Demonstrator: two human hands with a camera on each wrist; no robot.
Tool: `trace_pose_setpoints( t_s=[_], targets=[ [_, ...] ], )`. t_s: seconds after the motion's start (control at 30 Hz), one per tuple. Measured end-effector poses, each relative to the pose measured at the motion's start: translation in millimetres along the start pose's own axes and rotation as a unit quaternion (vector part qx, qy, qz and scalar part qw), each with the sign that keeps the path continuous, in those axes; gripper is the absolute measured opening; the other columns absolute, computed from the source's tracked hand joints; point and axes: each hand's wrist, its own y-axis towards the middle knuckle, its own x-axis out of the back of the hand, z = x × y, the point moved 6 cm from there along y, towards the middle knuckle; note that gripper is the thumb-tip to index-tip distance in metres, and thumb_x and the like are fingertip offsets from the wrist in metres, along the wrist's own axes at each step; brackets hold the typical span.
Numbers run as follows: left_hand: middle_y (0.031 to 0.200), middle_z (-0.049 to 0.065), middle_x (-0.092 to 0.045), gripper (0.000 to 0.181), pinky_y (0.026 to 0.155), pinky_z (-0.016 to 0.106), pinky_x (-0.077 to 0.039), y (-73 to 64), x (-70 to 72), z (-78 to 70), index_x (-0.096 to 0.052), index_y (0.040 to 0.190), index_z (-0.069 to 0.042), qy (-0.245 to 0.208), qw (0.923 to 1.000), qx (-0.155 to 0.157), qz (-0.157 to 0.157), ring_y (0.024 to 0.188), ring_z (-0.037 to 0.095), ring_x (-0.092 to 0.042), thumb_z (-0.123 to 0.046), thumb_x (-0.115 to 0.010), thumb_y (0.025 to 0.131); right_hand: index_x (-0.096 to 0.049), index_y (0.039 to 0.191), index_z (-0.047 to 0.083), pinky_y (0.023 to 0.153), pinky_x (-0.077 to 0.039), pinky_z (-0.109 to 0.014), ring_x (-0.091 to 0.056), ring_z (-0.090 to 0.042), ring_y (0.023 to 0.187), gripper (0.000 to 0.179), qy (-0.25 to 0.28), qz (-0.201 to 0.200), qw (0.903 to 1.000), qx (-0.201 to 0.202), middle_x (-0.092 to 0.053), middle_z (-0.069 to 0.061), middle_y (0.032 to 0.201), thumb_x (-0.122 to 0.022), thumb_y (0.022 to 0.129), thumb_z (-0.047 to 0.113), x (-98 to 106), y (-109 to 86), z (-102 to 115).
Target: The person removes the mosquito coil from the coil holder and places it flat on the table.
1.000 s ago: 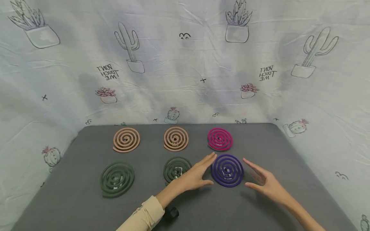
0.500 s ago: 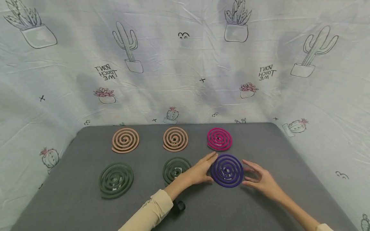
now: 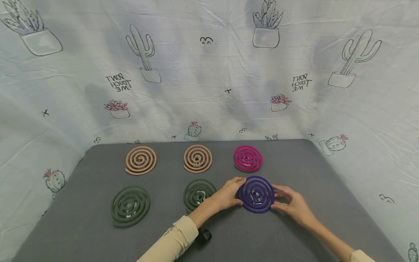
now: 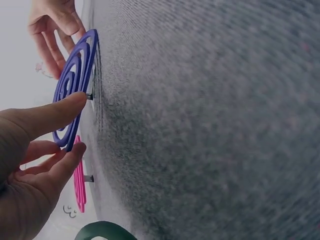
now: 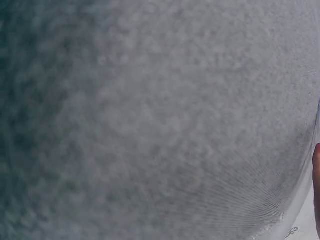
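Observation:
A purple mosquito coil [image 3: 257, 194] lies flat on a small metal stand, close above the grey tabletop. My left hand [image 3: 227, 196] holds its left rim, thumb at the near side and fingers at the far side. Opposite, my right hand [image 3: 294, 207] has its thumb and fingers at the right rim. The left wrist view shows the coil edge-on, raised on a short metal post [image 4: 90, 96], with the left thumb [image 4: 65, 110] along its edge. In the right wrist view only a sliver of a finger [image 5: 316, 165] appears at the right border.
Behind the purple coil is a pink coil [image 3: 248, 158]. Two orange coils [image 3: 198, 158] [image 3: 141, 160] stand along the back. Green coils [image 3: 199, 196] [image 3: 130, 206] are at the left, one partly hidden by the left forearm. White printed cloth [image 3: 183, 91] encloses the grey table [image 3: 98, 236].
Both hands have closed in on the purple coil from either side, and their fingertips now meet its rim. The view has shifted slightly; the other coils stay put.

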Motion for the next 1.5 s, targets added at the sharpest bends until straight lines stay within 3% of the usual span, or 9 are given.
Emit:
trace_pose_setpoints(
  t_s=[0.13, 0.5, 0.77, 0.93, 1.07, 1.2, 1.33, 1.4, 1.5],
  targets=[
    [0.141, 0.013, -0.045, 0.074, 0.109, 0.031, -0.039, 0.8, 1.9, 0.0, -0.041, 0.141, 0.002, -0.009, 0.9999, 0.011, 0.0, 0.131, 0.025, -0.044, -0.014, -0.078, 0.079, -0.046, 0.121, -0.025, 0.076, -0.057, -0.03, -0.063, -0.004, 0.098, 0.064, 0.011, -0.001, 0.9999, -0.011, -0.059, 0.001, 0.118, -0.075, 0.065, -0.017, -0.9, 0.7, -1.5],
    [0.133, 0.012, -0.053, 0.07, 0.098, 0.026, -0.047, 0.2, 10.4, -2.0, -0.046, 0.137, 0.003, -0.026, 0.9996, 0.011, -0.004, 0.114, 0.02, -0.055, -0.018, -0.078, 0.078, -0.052, 0.123, -0.018, 0.075, -0.058, -0.023, -0.059, 0.003, 0.098, 0.068, -0.047, 0.005, 0.998, -0.041, -0.05, -0.035, 0.118, -0.081, 0.061, -0.01, 2.1, 5.7, 1.3],
    [0.127, 0.015, -0.057, 0.062, 0.084, 0.015, -0.052, -2.4, 11.1, 0.4, -0.049, 0.133, 0.004, -0.093, 0.9956, 0.013, -0.005, 0.105, 0.019, -0.063, -0.019, -0.075, 0.082, -0.047, 0.125, -0.021, 0.079, -0.053, -0.014, -0.058, 0.004, 0.103, 0.075, -0.023, 0.034, 0.9991, 0.008, -0.057, -0.003, 0.12, -0.082, 0.059, -0.01, 6.2, 8.3, 6.2],
    [0.115, 0.018, -0.064, 0.031, 0.078, 0.015, -0.054, -6.3, 17.4, 1.2, -0.059, 0.119, 0.005, -0.187, 0.9816, 0.019, -0.033, 0.1, 0.023, -0.067, -0.009, -0.063, 0.091, -0.042, 0.131, -0.019, 0.083, -0.052, -0.014, -0.059, 0.002, 0.104, 0.075, 0.024, 0.089, 0.9953, -0.028, -0.057, 0.015, 0.126, -0.079, 0.067, -0.005, 12.3, 9.9, 6.6],
    [0.102, 0.016, -0.068, 0.018, 0.074, 0.014, -0.054, -7.0, 22.1, 2.9, -0.063, 0.105, 0.004, -0.225, 0.9728, 0.015, -0.054, 0.092, 0.024, -0.069, -0.003, -0.064, 0.089, -0.033, 0.135, -0.021, 0.086, -0.054, -0.021, -0.061, -0.002, 0.104, 0.076, 0.088, 0.145, 0.9834, -0.064, -0.057, 0.015, 0.13, -0.074, 0.073, -0.006, 14.2, 9.7, 5.5],
    [0.097, 0.014, -0.071, 0.035, 0.067, 0.014, -0.052, -5.6, 21.2, 3.0, -0.059, 0.119, -0.001, -0.25, 0.9677, 0.003, -0.035, 0.086, 0.022, -0.07, -0.004, -0.068, 0.086, -0.027, 0.137, -0.021, 0.086, -0.055, -0.026, -0.062, -0.008, 0.107, 0.073, 0.152, 0.176, 0.97, -0.072, -0.057, 0.009, 0.134, -0.067, 0.077, -0.013, 17.8, 10.3, 6.7],
    [0.093, 0.012, -0.07, 0.049, 0.06, 0.014, -0.052, -5.7, 15.0, -0.7, -0.055, 0.131, -0.004, -0.272, 0.9624, -0.002, 0.003, 0.08, 0.019, -0.071, -0.004, -0.07, 0.084, -0.033, 0.138, -0.016, 0.084, -0.056, -0.027, -0.063, -0.01, 0.106, 0.066, 0.158, 0.165, 0.9717, -0.061, -0.06, 0.005, 0.129, -0.063, 0.079, -0.016, 24.6, 11.7, 8.3],
    [0.091, 0.014, -0.069, 0.047, 0.061, 0.017, -0.055, -6.1, 11.1, -2.8, -0.058, 0.129, -0.004, -0.302, 0.953, 0.004, 0.017, 0.078, 0.019, -0.071, -0.002, -0.07, 0.084, -0.038, 0.137, -0.013, 0.083, -0.056, -0.027, -0.064, -0.011, 0.104, 0.061, 0.151, 0.146, 0.9757, -0.064, -0.063, 0.004, 0.124, -0.062, 0.08, -0.016, 28.2, 11.5, 8.0],
    [0.09, 0.018, -0.069, 0.045, 0.068, 0.027, -0.06, -7.0, 5.6, -4.6, -0.058, 0.127, -0.001, -0.372, 0.9272, 0.024, 0.035, 0.076, 0.02, -0.071, 0.003, -0.068, 0.084, -0.047, 0.135, -0.005, 0.081, -0.057, -0.029, -0.066, -0.011, 0.1, 0.055, 0.153, 0.12, 0.9774, -0.082, -0.067, 0.002, 0.116, -0.06, 0.083, -0.016, 31.6, 10.2, 6.5]
  ],
)
